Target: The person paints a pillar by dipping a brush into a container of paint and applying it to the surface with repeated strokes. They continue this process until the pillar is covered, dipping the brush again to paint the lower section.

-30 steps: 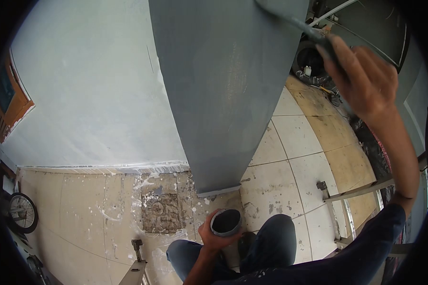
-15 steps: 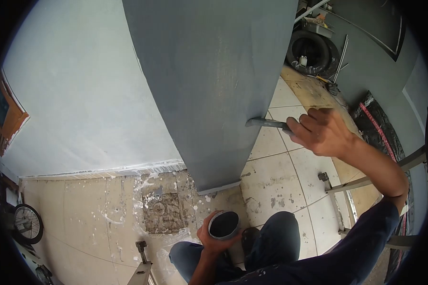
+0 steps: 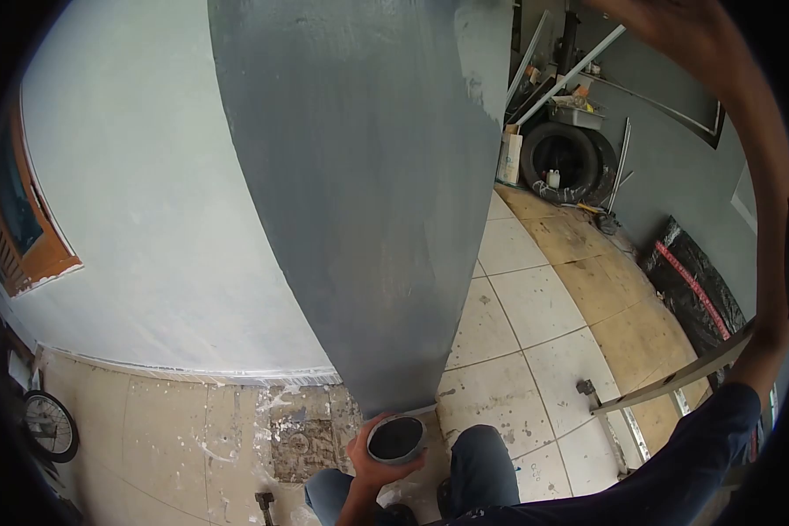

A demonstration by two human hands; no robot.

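My left hand is wrapped round a round tub of dark grey paint, low in the view above my knees. My right arm reaches up along the right side, and only part of my right hand shows at the top edge; its fingers and anything in them are out of view. The tall panel before me is coated in dark grey, with a lighter grey patch near its upper right edge. To its left stands a pale wall.
A metal ladder is at the right, near my arm. Tyres, a tray and poles lie behind the panel. Black plastic leans on the right wall. A wheel is at far left, and the floor is paint-splashed tile.
My right hand has risen from beside the panel's lower right edge to the top of the view, and the brush has left sight. The view has tilted upward. My left hand still holds the tub.
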